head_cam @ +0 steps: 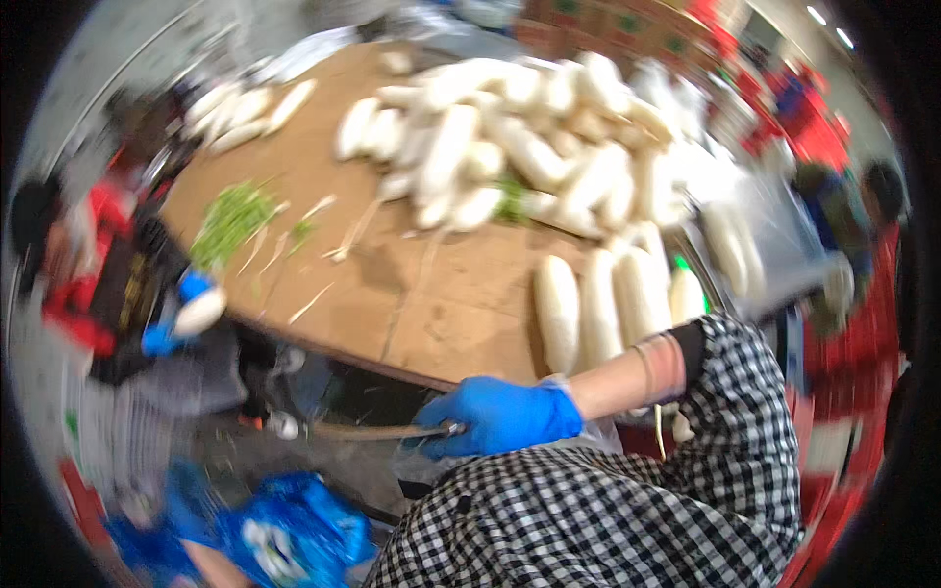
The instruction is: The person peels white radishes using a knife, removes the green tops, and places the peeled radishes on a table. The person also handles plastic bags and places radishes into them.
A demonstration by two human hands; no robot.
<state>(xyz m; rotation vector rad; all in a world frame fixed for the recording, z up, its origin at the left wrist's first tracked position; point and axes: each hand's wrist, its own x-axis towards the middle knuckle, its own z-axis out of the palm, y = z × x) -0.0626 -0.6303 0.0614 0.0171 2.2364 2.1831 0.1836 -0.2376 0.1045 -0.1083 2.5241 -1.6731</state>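
Note:
My right hand [496, 415], in a blue glove, is closed around the handle of what looks like a knife [367, 432], its long thin blade pointing left. The hand is just off the near edge of a brown tabletop [463, 316]. At lower left, my left hand [192, 500], blue-gloved and blurred, is beside a blue plastic bag [316, 514]; its fingers cannot be made out. Peeled white radishes [556, 312] lie side by side near my right forearm. Behind them is a large heap of white radishes [448, 151].
Green trimmings [234, 220] and thin root strands [353, 231] lie on the tabletop. More radishes [242, 117] lie at its far left. A person in red [95, 272] with blue gloves holds a radish [200, 312] at the left edge. Clear plastic [779, 220] is at right.

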